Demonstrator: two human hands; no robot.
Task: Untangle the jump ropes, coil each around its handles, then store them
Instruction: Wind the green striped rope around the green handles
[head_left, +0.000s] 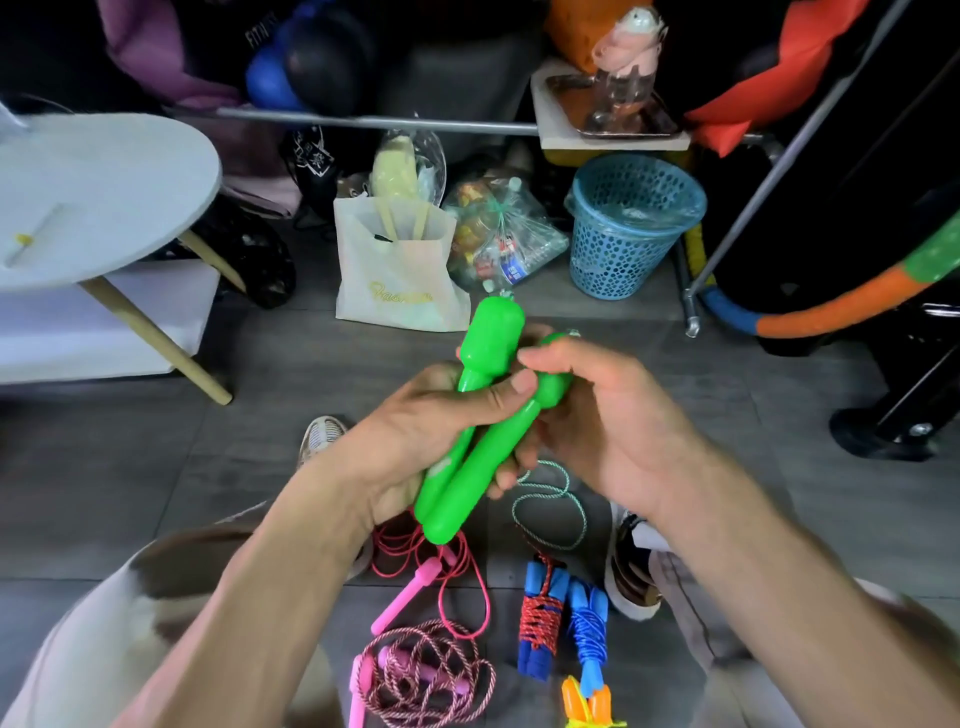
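Over grey floor (156, 467), left hand (415, 436) and right hand (608, 415) fingers clamped on green handles (467, 457), ropes (431, 670) below

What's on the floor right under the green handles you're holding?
Below the green handles gripped by the left hand lie a loose pink rope and a green-white cord loop. Whatever lies beneath the hands and forearms is covered.

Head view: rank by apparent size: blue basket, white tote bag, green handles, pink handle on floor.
1-2. white tote bag and blue basket: alike.
3. green handles, inflated by nearness.
4. pink handle.
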